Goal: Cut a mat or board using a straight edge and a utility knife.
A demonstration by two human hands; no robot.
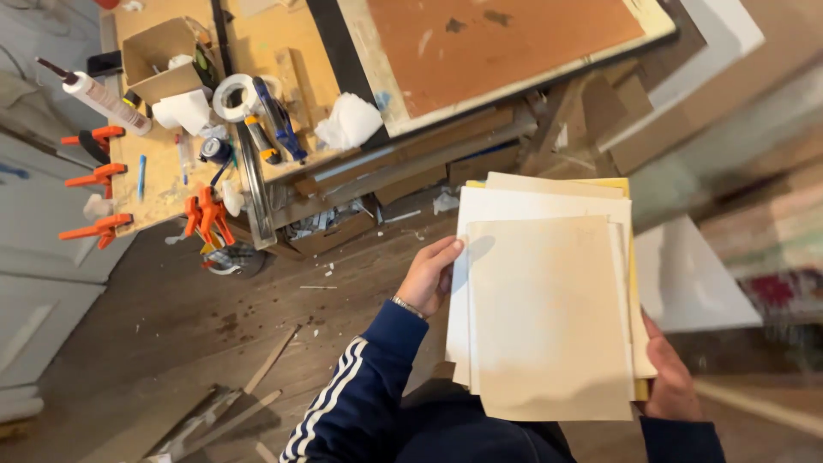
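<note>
Your left hand (pixel 427 276) grips the left edge of a stack of sheets (pixel 549 317), fingers curled over the top and thumb out of sight underneath. Your right hand (pixel 670 381) holds the stack's lower right edge from below (only part of that hand shows past the paper, so how its fingers sit is hard to tell). The stack lies flat between your hands, over your lap: pale cream and white sheets on top, a yellow one peeking out along the right side. A bracelet (pixel 408 306) circles your left wrist above a dark blue sleeve with white stripes.

Beyond your left hand stands the surface (pixel 163 184), cluttered with orange clamps (pixel 96 178), a caulk tube (pixel 105 99), a roll of tape (pixel 233 96) and a small cardboard box (pixel 163 53). Wood strips (pixel 225 416) lie on the floor below your left arm.
</note>
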